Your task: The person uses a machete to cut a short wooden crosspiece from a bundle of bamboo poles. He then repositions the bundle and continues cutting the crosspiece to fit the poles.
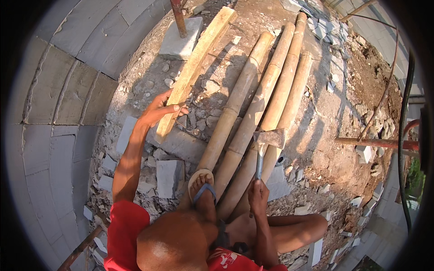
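Note:
My left hand (165, 107) grips a rough wooden beam (200, 57) near its lower end. The beam slants up and away to the right, and thin nails stick out of its right side. In my right hand (258, 196) is a hatchet (270, 138), held by its handle with the head up and the wide edge to the right. Behind the hatchet lie several bamboo poles (235, 105), side by side on the rubble. My foot in a flip-flop (203, 188) rests on the leftmost pole.
A grey block wall (67, 91) curves along the left. A rusty metal post (178, 20) stands on a concrete slab (181, 39) near the beam's far end. Broken blocks (168, 178) and stones litter the ground. To the right are a red-brown metal pipe (376, 143) and a dark hanging cable (403, 135).

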Motion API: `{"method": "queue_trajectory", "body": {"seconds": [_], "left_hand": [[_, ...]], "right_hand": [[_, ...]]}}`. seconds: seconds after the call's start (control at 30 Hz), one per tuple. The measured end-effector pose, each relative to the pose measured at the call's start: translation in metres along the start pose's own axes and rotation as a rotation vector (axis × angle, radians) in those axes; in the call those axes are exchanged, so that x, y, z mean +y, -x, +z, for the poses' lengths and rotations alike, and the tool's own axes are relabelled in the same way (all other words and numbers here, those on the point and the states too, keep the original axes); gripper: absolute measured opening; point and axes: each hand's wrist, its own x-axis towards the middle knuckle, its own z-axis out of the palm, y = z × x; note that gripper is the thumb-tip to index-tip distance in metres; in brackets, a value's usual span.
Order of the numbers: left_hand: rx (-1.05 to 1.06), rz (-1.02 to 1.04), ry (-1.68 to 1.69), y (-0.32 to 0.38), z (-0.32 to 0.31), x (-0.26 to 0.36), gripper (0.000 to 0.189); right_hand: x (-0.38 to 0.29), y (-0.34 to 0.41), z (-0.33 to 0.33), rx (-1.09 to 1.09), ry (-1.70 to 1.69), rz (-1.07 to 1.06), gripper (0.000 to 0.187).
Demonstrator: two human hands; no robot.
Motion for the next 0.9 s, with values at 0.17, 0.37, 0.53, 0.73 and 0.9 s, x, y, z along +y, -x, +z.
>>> {"method": "queue_trajectory", "body": {"seconds": [0.17, 0.37, 0.53, 0.73, 0.9], "left_hand": [[0.237, -0.040, 0.438, 0.006, 0.050, -0.019, 0.053], [0.224, -0.206, 0.280, -0.019, 0.095, -0.055, 0.046], [-0.187, -0.203, 0.188, -0.077, 0.199, 0.015, 0.053], [-0.268, 0.335, -0.630, -0.132, 0.279, 0.053, 0.091], [-0.412, 0.070, -0.308, -0.095, 0.265, 0.063, 0.047]], "right_hand": [[-0.025, 0.004, 0.022, -0.159, -0.378, 0.310, 0.047], [-0.003, 0.044, 0.021, -0.045, -0.526, 0.480, 0.048], [0.030, 0.070, 0.017, 0.023, -0.551, 0.666, 0.047], [0.026, 0.071, 0.025, -0.006, -0.510, 0.644, 0.047], [0.051, 0.076, 0.020, 0.051, -0.492, 0.596, 0.042]]}}
